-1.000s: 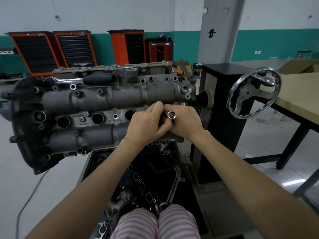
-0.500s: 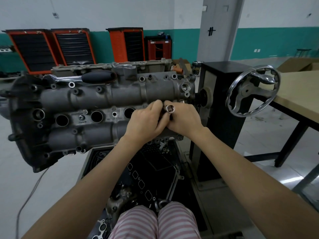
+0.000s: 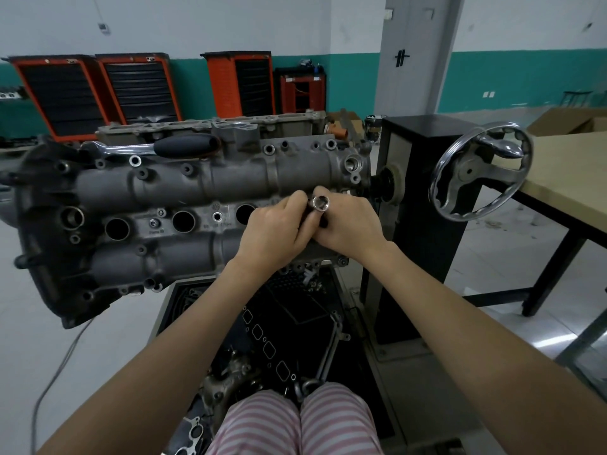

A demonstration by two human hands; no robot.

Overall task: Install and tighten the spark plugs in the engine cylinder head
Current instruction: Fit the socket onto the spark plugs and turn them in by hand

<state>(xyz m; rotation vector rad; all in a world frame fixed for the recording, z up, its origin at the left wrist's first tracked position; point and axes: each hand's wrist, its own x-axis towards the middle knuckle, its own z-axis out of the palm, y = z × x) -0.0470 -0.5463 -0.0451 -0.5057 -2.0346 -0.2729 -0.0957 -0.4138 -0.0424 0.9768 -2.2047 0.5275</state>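
A grey engine cylinder head [image 3: 184, 185] hangs on a stand, its row of round spark plug wells [image 3: 183, 221] facing me. At the rightmost well both hands meet round a chrome spark plug socket [image 3: 321, 203], whose open end points at me. My left hand [image 3: 276, 231] curls its fingers on the socket from the left. From the right, my right hand [image 3: 348, 224] grips it too. The plug itself and the rightmost well are hidden behind the hands. A ratchet with a black handle [image 3: 184, 145] lies on top of the head.
A chrome handwheel [image 3: 479, 172] sticks out of the black stand column [image 3: 423, 192] at the right. A wooden table [image 3: 565, 172] stands further right. Engine parts lie in the tray [image 3: 289, 339] below, by my knees. Orange tool cabinets [image 3: 138, 87] line the far wall.
Both hands stay on the socket at the rightmost well. They have shifted slightly up the head, and the socket's open end has turned a little.
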